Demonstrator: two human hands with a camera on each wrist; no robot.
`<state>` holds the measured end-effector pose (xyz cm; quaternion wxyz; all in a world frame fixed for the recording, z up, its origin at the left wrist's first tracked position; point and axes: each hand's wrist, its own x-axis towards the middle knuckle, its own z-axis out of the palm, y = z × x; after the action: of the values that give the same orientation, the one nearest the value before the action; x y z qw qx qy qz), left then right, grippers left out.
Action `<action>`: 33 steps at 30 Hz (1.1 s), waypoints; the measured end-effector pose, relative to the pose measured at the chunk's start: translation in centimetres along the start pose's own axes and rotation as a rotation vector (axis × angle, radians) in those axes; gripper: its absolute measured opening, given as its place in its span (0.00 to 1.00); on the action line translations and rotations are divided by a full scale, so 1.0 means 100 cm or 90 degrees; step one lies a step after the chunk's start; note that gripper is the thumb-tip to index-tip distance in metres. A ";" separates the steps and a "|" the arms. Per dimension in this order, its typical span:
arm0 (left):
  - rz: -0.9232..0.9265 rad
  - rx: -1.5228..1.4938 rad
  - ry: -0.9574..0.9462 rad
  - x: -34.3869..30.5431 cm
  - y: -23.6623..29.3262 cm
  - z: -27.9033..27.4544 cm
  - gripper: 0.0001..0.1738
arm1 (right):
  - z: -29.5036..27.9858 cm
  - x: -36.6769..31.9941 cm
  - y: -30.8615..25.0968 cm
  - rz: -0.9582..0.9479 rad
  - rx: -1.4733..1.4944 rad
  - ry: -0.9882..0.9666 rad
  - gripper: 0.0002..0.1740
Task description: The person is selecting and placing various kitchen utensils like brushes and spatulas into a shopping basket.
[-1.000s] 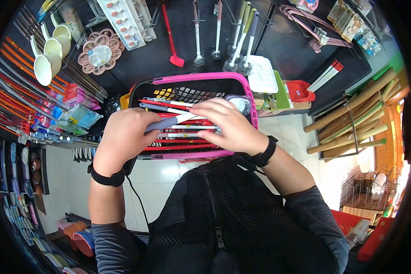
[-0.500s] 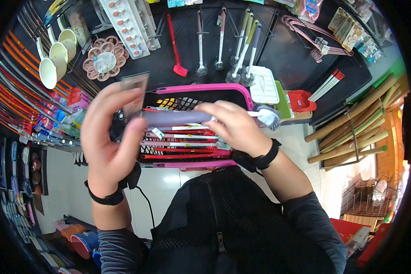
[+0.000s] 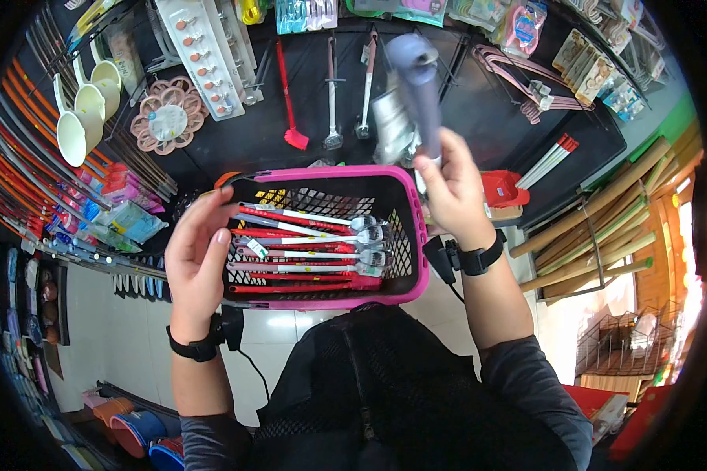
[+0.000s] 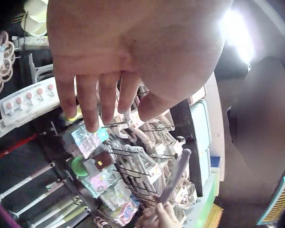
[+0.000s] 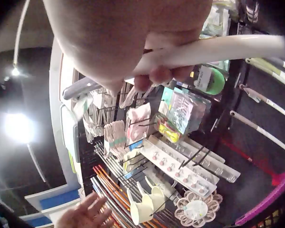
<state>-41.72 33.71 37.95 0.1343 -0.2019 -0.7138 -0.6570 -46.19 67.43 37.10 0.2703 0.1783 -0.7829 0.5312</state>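
Observation:
My right hand grips a long-handled brush by its white shaft, out beyond the right end of the basket. The brush's purple-grey handle points up and away, blurred in the head view; a pale blurred sheet shows beside it. The brush's head end is hidden below the hand. With fingers extended and thumb apart, my left hand is at the left end of the black basket with a pink rim. Several red and white long-handled brushes lie lengthwise in the basket.
A dark display wall ahead carries hanging brushes, pink hangers, hook cards and white dippers. Poles stand in a rack at the right. A red dustpan is beyond the basket's right side. Buckets stand at the lower left.
Both hands were on the brush over the basket. My left hand has let go and stays at the left; my right hand has swung the brush rightward, handle up.

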 end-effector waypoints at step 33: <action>-0.454 0.050 0.296 -0.151 -0.091 0.003 0.17 | 0.013 -0.002 0.258 0.322 -0.028 -0.031 0.18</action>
<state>-32.61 31.82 23.00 0.0637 0.2160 -0.7144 -0.6625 -60.98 75.81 17.65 0.1140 -0.0164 -0.8204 0.5601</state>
